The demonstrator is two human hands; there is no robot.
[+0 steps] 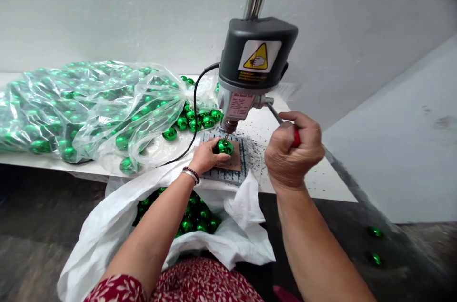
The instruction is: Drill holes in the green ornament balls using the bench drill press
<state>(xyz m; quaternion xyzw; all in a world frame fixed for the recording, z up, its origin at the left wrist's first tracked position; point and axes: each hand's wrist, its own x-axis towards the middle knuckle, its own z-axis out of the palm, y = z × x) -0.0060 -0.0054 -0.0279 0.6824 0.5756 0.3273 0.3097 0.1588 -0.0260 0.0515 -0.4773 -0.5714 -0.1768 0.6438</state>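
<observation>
My left hand grips a shiny green ball between thumb and fingers. The ball rests on a small brown board over the drill's grey base plate. Above it stands a bench drill with a dark housing and a warning sticker; its thin bit comes down to the top of the ball, and whether it has gone in I cannot tell. My right hand is closed around the red knob of the drill's feed lever.
A clear plastic bag of green balls covers the table's left side, with loose balls at its mouth. Below the table edge, a white sack holds more. A black cable curves beside the drill. Two balls lie on the floor at right.
</observation>
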